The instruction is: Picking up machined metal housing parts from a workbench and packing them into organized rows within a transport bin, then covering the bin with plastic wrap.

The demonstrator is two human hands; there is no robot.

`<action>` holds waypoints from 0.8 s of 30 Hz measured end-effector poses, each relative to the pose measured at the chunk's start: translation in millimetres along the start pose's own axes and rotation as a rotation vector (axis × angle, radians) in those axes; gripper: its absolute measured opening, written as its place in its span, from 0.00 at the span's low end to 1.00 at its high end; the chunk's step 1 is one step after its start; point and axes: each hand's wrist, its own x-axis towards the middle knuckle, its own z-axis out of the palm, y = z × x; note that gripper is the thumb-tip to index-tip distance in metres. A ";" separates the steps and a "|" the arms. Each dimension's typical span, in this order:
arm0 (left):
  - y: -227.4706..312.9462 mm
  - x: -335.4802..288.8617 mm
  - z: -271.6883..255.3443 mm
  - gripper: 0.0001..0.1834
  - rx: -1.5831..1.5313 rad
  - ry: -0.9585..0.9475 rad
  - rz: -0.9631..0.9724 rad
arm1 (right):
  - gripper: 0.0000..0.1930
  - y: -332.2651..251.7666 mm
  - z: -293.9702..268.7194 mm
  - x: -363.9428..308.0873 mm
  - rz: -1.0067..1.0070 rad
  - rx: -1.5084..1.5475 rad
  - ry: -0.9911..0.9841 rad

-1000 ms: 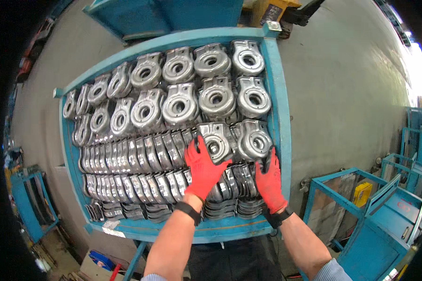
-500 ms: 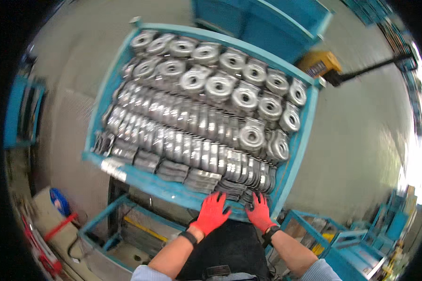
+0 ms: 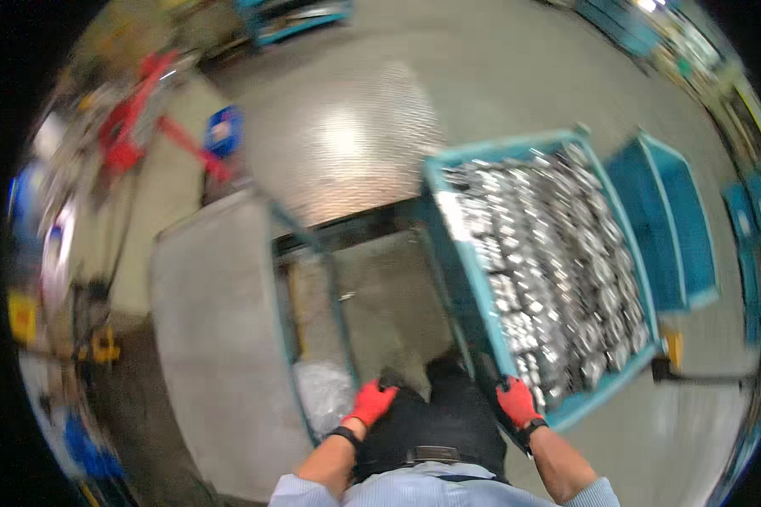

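Observation:
My left hand (image 3: 370,402), in a red glove with dark fingertips, hangs in front of my dark trousers beside the blue-framed cart. Its fingers are loosely bent, and nothing shows in them. On the other side, my right hand (image 3: 517,400), gloved the same way, is at the near corner of a large teal metal bin (image 3: 488,297). Blur hides whether its bent fingers touch the rim. Rows of shiny metal parts (image 3: 558,270) with ring-shaped ends fill the bin.
A cart with a pale grey top (image 3: 220,338) stands at left, a clear plastic bag (image 3: 324,395) beside it. Beyond lie a textured metal floor plate (image 3: 347,144) and a blue round container (image 3: 224,131). Another teal bin (image 3: 659,220) and a pallet jack handle (image 3: 710,378) are at right.
The view has swung left, so the bin now lies to my right. Both hands have come off the stacked parts at its near edge and moved lower, their fingers more bent.

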 end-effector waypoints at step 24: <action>-43.2 -196.9 60.2 0.22 -0.578 0.664 -0.518 | 0.16 -283.7 176.0 -27.4 -0.885 -0.135 -1.761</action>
